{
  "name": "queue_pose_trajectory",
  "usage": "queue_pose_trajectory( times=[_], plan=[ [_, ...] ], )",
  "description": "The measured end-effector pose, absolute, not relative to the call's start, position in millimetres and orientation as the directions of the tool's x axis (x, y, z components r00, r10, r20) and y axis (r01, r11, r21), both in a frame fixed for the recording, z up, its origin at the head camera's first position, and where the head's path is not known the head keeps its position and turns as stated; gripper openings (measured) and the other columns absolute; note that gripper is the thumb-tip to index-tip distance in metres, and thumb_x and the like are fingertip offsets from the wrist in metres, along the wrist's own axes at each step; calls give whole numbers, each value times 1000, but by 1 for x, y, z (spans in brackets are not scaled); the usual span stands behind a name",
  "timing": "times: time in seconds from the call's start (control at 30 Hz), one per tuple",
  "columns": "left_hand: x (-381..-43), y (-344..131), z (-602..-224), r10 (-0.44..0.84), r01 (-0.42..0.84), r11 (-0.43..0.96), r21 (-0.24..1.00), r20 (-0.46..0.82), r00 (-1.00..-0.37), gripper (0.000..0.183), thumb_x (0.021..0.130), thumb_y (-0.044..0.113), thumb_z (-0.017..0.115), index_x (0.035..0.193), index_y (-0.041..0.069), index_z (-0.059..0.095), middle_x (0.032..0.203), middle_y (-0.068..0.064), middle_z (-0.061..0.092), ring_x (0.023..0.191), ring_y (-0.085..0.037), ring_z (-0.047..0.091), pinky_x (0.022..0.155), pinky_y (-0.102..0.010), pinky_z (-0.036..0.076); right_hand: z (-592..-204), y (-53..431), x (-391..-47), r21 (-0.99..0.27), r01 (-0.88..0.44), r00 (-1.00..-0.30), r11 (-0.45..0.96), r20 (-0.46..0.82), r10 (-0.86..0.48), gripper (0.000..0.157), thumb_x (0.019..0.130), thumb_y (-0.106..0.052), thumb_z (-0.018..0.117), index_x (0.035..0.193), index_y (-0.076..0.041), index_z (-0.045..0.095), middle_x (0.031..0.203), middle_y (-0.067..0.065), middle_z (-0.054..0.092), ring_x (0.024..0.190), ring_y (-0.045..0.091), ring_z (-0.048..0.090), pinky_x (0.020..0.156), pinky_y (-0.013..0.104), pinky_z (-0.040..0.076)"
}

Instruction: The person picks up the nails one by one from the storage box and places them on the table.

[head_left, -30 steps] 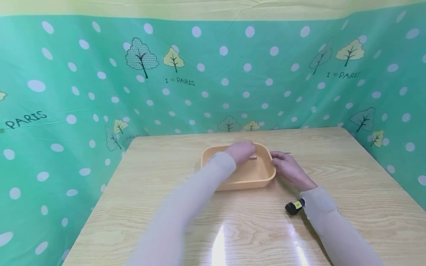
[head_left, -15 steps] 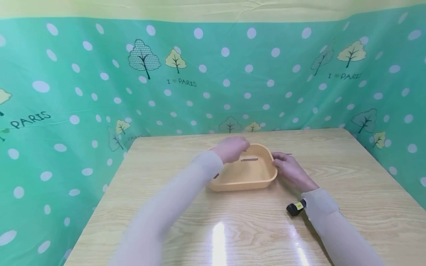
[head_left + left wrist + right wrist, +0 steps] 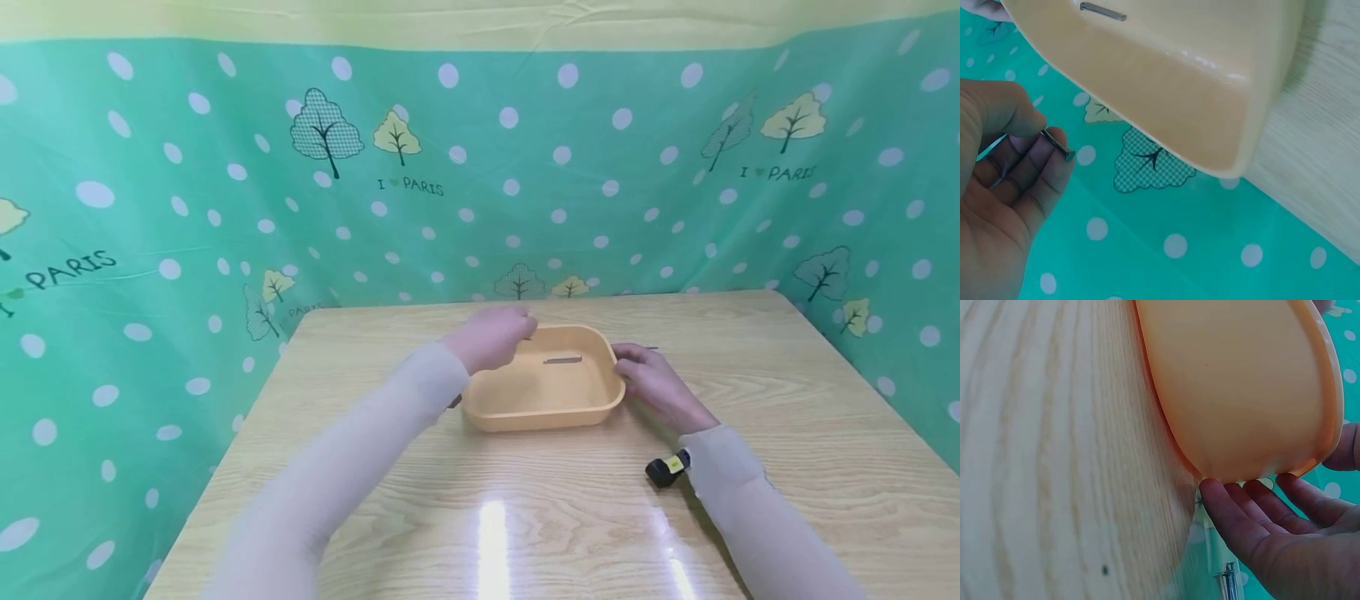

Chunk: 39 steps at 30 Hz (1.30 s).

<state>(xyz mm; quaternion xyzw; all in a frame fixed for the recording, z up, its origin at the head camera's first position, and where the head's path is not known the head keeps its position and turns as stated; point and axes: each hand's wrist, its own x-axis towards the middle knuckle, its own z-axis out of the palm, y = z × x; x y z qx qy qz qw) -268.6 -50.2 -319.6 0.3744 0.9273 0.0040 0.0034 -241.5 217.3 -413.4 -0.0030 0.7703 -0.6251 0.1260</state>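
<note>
Head view sets a peach plastic tub on the bench before you, at least one nail inside; you look partway, another nail and loose metal pieces unplaced. Your right hand, loosely open, rests fingertips against the tub's right end; your left hand pinches the second nail near its far-left corner.

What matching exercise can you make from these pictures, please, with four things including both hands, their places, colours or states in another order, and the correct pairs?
1. Left hand
2. Right hand
3. Tray
4. Cloth backdrop

A. Mostly green with pale dots
B. Touching the tray's outer side
C. Pale orange, standing on the wooden table
D. Pinching a thin metal piece

Pairs: 1-D, 2-B, 3-C, 4-A
</note>
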Motion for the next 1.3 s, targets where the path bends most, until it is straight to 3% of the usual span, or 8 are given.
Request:
queue_pose_trajectory(
  times=[0.6, 1.3],
  plan=[
    [-254, -93, -323, 651, 650, 758, -58, 5, -759, 31, 81, -9, 59, 104, 11, 66, 98, -1, 62, 88, -17, 61, 75, -23, 51, -413, 219, -242, -963, 156, -966, 218, -195, -170, 56, 94, -10, 43, 146, 3, 29, 150, 22, 29, 129, 38, 42, 101, 43, 44],
    [-251, -152, -348, 570, 571, 821, 10, 29, -821, 31, 79, -10, 62, 104, 8, 67, 97, -3, 61, 92, -21, 62, 80, -31, 54, -414, 220, -242, -962, 150, -966, 229, -192, -172, 55, 95, -11, 43, 146, 3, 30, 148, 22, 31, 128, 37, 43, 100, 45, 45]
  ],
)
